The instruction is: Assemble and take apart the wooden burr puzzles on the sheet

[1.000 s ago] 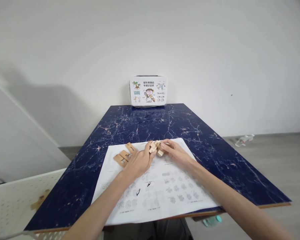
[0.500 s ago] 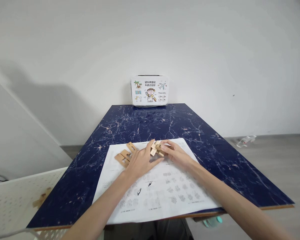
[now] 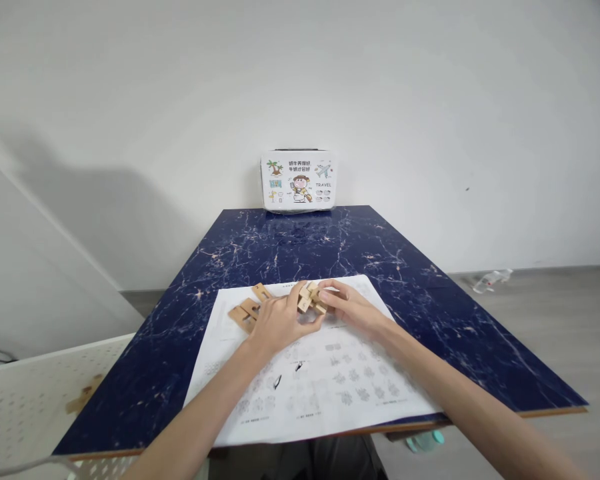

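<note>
A small cluster of interlocked wooden puzzle blocks (image 3: pixel 307 298) is held between both hands above the printed sheet. My left hand (image 3: pixel 279 323) has its fingers and thumb curved around the cluster's left and near sides. From the right, my right hand (image 3: pixel 347 305) pinches it between thumb and fingers. Flat wooden pieces with cut-out slots (image 3: pixel 245 313) lie on the sheet just left of my left hand, which partly hides them. The white instruction sheet (image 3: pixel 215 360) carries rows of small diagrams.
Two small black-and-white items (image 3: pixel 277 382) lie on the sheet. The blue marbled table (image 3: pixel 300 250) bears a white cartoon-printed case (image 3: pixel 299 181) at its far end. A white perforated basket (image 3: pixel 35 393) with wooden pieces stands at the left, and a plastic bottle (image 3: pixel 493 281) lies on the floor.
My left fingers and thumb have closed in around the block cluster, which has turned slightly. My right hand keeps its grip in nearly the same place.
</note>
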Available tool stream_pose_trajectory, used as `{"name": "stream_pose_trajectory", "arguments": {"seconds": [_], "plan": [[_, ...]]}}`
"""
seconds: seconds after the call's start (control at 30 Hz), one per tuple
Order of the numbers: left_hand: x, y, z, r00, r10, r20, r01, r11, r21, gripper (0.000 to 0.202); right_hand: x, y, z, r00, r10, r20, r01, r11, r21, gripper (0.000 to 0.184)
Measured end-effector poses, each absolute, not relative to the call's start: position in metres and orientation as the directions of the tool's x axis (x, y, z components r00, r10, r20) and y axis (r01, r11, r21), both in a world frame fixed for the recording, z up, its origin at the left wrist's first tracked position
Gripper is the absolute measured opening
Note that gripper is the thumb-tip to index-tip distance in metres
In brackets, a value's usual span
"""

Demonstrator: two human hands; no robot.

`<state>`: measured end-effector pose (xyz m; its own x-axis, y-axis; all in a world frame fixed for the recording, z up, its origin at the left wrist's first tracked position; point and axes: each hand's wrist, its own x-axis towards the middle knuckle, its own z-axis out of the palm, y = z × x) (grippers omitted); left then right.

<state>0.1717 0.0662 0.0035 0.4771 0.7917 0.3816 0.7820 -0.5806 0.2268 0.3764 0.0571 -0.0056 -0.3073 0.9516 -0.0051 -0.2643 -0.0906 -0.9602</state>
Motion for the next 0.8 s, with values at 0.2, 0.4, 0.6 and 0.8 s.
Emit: {"name": "stream_pose_trajectory", "arguments": {"seconds": [0.2,0.4,0.6,0.8], "plan": [[0.173,0.065,0.006,0.452,0.789,0.415,0.795,-0.568,0.213,0.071,0.372,0.058,-0.015,-0.337,0.941,-0.011,-0.311,-0.122,-0.943,0.042],[0.173,0.064,0.009,0.433,0.790,0.435,0.788,-0.566,0.243,0.071,0.371,0.055,-0.014,-0.334,0.943,-0.002,-0.285,-0.103,-0.953,0.049],[0.171,0.066,0.009,0.404,0.830,0.385,0.764,-0.538,0.358,0.079,0.370,0.051,-0.006,-0.323,0.944,0.059,-0.173,0.002,-0.985,0.046],[0.169,0.064,0.008,0.440,0.794,0.420,0.675,-0.600,0.429,0.083,0.368,0.051,-0.003,-0.346,0.930,0.121,-0.153,0.072,-0.986,0.043]]}}
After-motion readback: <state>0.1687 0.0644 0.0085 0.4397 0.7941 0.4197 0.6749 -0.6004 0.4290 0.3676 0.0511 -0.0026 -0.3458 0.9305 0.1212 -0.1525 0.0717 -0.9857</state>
